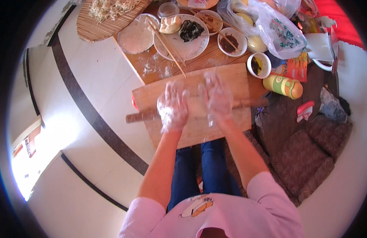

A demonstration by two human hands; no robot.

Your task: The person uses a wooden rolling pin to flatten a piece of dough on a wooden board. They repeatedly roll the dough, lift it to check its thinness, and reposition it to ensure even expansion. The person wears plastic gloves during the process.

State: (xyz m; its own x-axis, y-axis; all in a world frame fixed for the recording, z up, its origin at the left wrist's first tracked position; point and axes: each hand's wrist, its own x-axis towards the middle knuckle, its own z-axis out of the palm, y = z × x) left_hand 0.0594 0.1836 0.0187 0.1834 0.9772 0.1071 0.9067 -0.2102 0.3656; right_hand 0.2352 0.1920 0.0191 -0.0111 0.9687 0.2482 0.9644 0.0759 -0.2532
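My left hand point(173, 107) and my right hand point(216, 96) are in clear plastic gloves, dusted or smeared with white. Both palms lie over a wooden rolling pin point(139, 116), fingers stretched forward and not wrapped around it. The pin runs crosswise over a wooden board point(231, 74), and its ends stick out past the board's left and right edges. Motion blurs my right hand and the pin's right end. Between my hands a pale patch point(194, 105) shows on the board; whether it is dough cannot be told. The pin's middle is hard to make out.
Beyond the board stand a plate point(171, 53) with chopsticks point(168, 44), a bowl of dark paste point(232, 41), a small cup point(259, 65) and a yellow bottle point(281, 86). Noodles lie on a woven tray point(91, 29). A brown sofa point(302, 154) is at right.
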